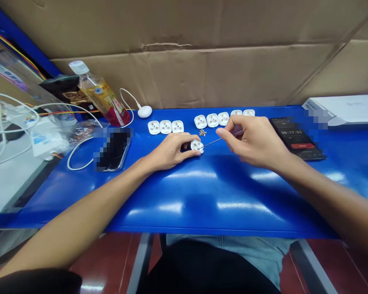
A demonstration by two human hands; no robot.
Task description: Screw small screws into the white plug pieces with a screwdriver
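Pinched between the thumb and fingers of my left hand [173, 152] is a small white plastic socket piece [196, 145] with brass-coloured metal parts inside. My right hand [253, 141] grips the dark red handle of a screwdriver [213, 143]. Its thin shaft points left, and the tip reaches the face of the white piece. Just behind lies a small pile of brass screws [203, 132]. Similar white pieces stand in a row of three [165, 127] at the back left, and several more [212, 120] are at the back right, some partly covered by my right hand.
On the blue table [190, 196], a phone [115, 150] lies to the left and another phone [299, 139] showing a timer to the right. A drink bottle [102, 96], white cables [79, 165] and a round white device [144, 111] are at the left. A white box [346, 108] sits back right, before a cardboard wall [202, 77].
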